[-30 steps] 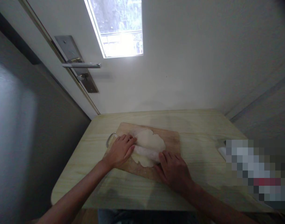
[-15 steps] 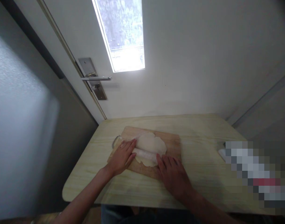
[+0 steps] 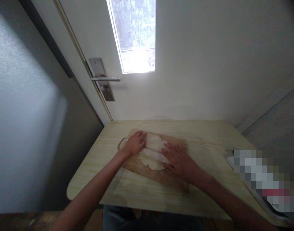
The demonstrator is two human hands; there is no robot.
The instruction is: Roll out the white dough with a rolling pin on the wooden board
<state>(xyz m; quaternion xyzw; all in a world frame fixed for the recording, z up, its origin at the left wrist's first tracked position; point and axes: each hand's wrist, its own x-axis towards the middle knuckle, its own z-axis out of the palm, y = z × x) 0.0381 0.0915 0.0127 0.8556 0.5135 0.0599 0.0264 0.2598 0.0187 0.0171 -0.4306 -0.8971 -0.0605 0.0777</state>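
Note:
A flat, pale sheet of dough [image 3: 152,162] lies on a wooden cutting board [image 3: 149,173] on the light wooden table [image 3: 204,136]. A floury white rolling pin [image 3: 155,154] lies across the dough. My left hand [image 3: 136,144] rests over the pin's left end, near the board's far left corner. My right hand [image 3: 181,162] presses on the pin's right end with its fingers stretched forward. Both ends of the pin are hidden under my hands.
The board has a metal loop handle [image 3: 120,144] on its left side. A white door with a lever handle [image 3: 105,79] and a narrow window [image 3: 137,35] stands just behind the table. A blurred-out object [image 3: 264,175] lies at the table's right edge.
Both hands have pushed the rolling pin away from me across the dough, towards the board's far edge. More flattened dough now shows on the near side of the pin.

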